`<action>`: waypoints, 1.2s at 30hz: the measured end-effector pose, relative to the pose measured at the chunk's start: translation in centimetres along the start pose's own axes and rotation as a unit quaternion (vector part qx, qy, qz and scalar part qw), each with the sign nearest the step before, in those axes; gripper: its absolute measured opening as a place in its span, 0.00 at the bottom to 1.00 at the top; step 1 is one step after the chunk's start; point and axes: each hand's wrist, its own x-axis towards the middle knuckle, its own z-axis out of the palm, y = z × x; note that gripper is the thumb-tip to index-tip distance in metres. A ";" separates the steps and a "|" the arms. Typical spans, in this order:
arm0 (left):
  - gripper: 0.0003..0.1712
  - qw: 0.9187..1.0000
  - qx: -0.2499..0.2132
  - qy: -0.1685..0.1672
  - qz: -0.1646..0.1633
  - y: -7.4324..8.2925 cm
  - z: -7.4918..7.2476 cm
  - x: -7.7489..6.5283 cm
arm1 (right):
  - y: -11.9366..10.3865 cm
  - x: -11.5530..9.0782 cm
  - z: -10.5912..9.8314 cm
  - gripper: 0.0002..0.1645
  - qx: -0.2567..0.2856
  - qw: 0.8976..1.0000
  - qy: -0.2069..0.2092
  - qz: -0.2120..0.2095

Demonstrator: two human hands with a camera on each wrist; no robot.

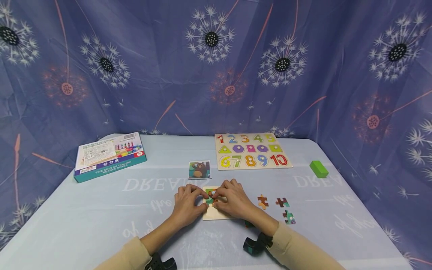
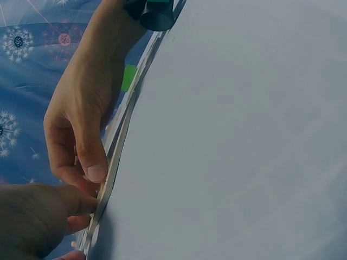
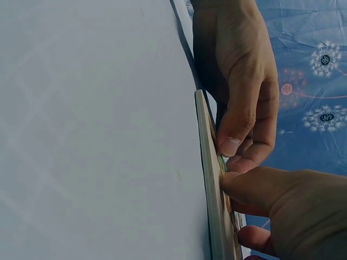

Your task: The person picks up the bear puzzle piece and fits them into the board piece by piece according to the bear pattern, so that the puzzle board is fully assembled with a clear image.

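A small wooden puzzle board [image 1: 212, 214] lies on the table, partly filled with green and brown picture pieces [image 1: 210, 201]. My left hand [image 1: 187, 205] holds its left side, thumb and forefinger bent at the edge. Reaching over the board from the right, my right hand [image 1: 234, 200] pinches a puzzle piece with thumb and forefinger against the board. That piece is mostly covered by fingers. Both wrist views show the board edge-on, with the left hand [image 2: 40, 219] and right hand [image 3: 295, 203] meeting fingertip to fingertip there.
Loose jigsaw pieces [image 1: 263, 201] lie right of the board; a dark one [image 1: 249, 224] is partly under the right forearm. Behind the hands is a bear picture card [image 1: 199, 170]. Farther off are a number-and-shape board [image 1: 254, 152], a beaded-boxes carton [image 1: 109, 156] and a green block [image 1: 318, 169].
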 end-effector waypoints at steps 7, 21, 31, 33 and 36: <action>0.08 1.000 -0.002 0.001 -0.006 0.2 0.0 0.0 | -0.1 0.0 -0.1 0.09 0.005 1.000 0.000 -0.002; 0.06 1.000 -0.005 0.004 -0.006 0.1 0.1 0.0 | 0.3 -0.3 -1.0 0.13 0.056 0.998 0.000 0.000; 0.06 1.000 -0.002 0.009 0.000 0.0 0.2 0.0 | 2.7 -2.1 -4.5 0.14 0.085 0.995 0.015 0.055; 0.06 1.000 -0.004 0.009 0.000 0.0 0.1 0.0 | 3.5 -2.7 -5.1 0.14 0.075 0.995 0.020 0.064; 0.06 1.000 -0.004 0.010 0.001 0.0 0.1 0.1 | 4.6 -3.7 -5.7 0.15 0.064 0.995 0.022 0.077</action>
